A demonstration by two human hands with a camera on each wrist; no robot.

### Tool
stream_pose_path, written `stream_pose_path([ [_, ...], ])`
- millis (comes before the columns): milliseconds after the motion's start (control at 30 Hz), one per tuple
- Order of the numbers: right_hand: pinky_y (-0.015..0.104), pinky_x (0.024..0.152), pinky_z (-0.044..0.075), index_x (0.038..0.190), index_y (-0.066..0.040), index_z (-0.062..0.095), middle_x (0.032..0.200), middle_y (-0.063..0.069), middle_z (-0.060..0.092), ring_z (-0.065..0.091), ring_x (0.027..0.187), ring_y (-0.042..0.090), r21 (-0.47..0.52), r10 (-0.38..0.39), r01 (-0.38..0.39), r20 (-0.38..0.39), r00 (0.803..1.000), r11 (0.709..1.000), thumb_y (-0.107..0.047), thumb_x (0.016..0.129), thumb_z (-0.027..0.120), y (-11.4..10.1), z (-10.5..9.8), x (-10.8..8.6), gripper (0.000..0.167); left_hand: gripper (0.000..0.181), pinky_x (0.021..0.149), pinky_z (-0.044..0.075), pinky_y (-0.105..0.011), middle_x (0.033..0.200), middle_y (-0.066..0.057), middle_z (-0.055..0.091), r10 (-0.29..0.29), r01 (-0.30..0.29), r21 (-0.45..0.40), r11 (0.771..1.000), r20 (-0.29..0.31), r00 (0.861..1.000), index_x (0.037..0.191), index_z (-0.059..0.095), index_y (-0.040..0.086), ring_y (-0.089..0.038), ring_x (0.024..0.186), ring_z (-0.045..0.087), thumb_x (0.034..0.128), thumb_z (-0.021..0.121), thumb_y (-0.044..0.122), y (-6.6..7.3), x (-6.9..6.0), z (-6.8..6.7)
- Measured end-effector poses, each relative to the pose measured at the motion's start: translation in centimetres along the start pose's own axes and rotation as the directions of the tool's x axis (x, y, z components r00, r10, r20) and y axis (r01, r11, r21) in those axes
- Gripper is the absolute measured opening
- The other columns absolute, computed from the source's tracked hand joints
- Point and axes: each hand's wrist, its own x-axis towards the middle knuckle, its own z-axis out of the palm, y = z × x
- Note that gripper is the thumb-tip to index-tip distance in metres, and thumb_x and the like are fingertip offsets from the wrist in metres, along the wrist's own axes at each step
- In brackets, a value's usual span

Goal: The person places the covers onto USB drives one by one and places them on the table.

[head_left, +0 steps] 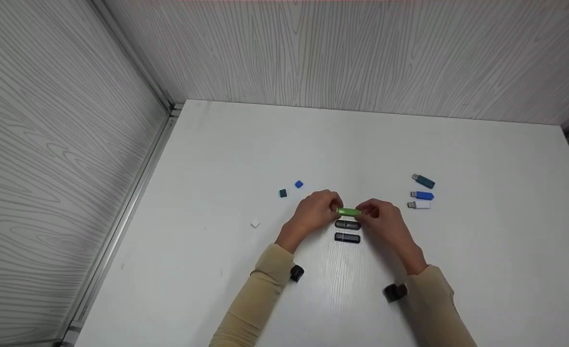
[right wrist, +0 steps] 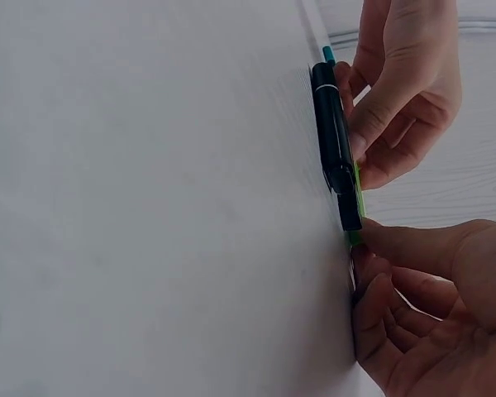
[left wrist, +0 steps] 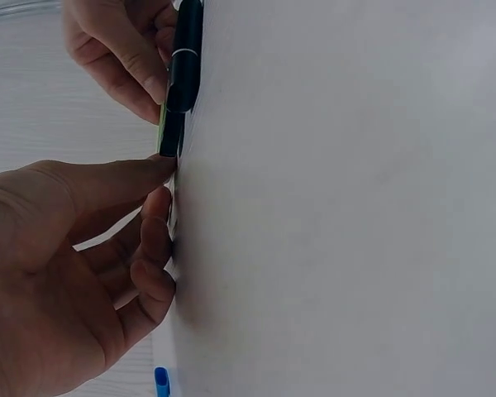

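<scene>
A green USB stick [head_left: 348, 211] lies crosswise between my two hands in the head view. My left hand [head_left: 316, 210] pinches its left end between thumb and fingers. Its right end is pinched by my right hand [head_left: 386, 221]. Just nearer to me, two dark USB sticks, one greyish black [head_left: 347, 224] and one black [head_left: 347, 237], lie side by side, parallel to the green one. In both wrist views these dark sticks hide much of the green stick, whose thin green edge [right wrist: 361, 178] shows in the right wrist view.
Left of my hands lie a small blue cap [head_left: 299, 184], a dark green cap [head_left: 283, 193] and a white cap [head_left: 255, 223]. To the right, uncapped USB sticks lie in a column: teal [head_left: 424, 181], blue [head_left: 422, 195] and white [head_left: 419, 205]. Panels enclose the white table [head_left: 207, 159].
</scene>
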Motion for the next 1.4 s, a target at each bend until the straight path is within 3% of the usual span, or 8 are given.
stream_pose_path([
  [300,0.025,0.075,0.049,0.125,-0.005,0.073,0.104,0.013,0.072,0.059,0.087,0.021,0.035,0.018,-0.018,0.000,1.000,0.999,-0.019,0.100,0.069,0.3,0.0,0.0,0.029,0.023,0.088,0.053,-0.030,0.109,-0.003,0.072,-0.033,0.033,-0.031,0.999,0.002,0.999,0.124,0.073,0.013,-0.012,0.093,0.060,0.1019,0.068,0.018,-0.2,-0.7,-0.6],
  [467,0.020,0.071,0.052,0.127,-0.007,0.072,0.107,0.014,0.073,0.062,0.084,0.020,0.053,0.042,-0.042,-0.004,0.999,0.998,-0.025,0.103,0.067,0.4,-0.2,-0.3,0.030,0.022,0.089,0.054,-0.031,0.110,-0.004,0.074,-0.043,0.042,-0.035,0.999,-0.016,0.999,0.124,0.073,0.013,-0.013,0.095,0.063,0.1035,0.067,0.019,-0.4,-0.9,-0.9],
  [733,0.020,0.068,0.053,0.128,-0.008,0.071,0.108,0.016,0.071,0.063,0.082,0.022,0.062,0.067,-0.067,-0.008,0.998,0.996,-0.026,0.106,0.064,0.8,-1.3,-0.7,0.030,0.021,0.096,0.058,-0.037,0.115,-0.006,0.076,-0.061,0.057,-0.076,0.996,-0.060,0.996,0.123,0.075,0.012,-0.019,0.103,0.069,0.1045,0.066,0.019,-1.1,-1.0,-1.6],
  [1100,0.020,0.064,0.052,0.129,-0.005,0.070,0.105,0.018,0.069,0.062,0.078,0.021,0.050,0.087,-0.084,-0.042,0.995,0.995,-0.027,0.106,0.064,1.7,-3.3,-1.0,0.032,0.019,0.092,0.058,-0.040,0.113,-0.008,0.076,-0.055,0.047,-0.074,0.996,-0.112,0.992,0.119,0.075,0.009,-0.023,0.104,0.071,0.1050,0.065,0.016,-2.6,-0.9,-2.9],
  [1400,0.019,0.067,0.053,0.132,-0.007,0.069,0.109,0.017,0.071,0.063,0.082,0.021,0.044,0.143,-0.141,-0.041,0.989,0.989,-0.032,0.107,0.063,2.2,-4.0,-1.0,0.035,0.017,0.089,0.058,-0.041,0.110,-0.008,0.075,-0.089,0.078,-0.079,0.994,-0.148,0.985,0.117,0.076,0.010,-0.023,0.101,0.070,0.1039,0.067,0.016,-3.9,-1.0,-4.0],
])
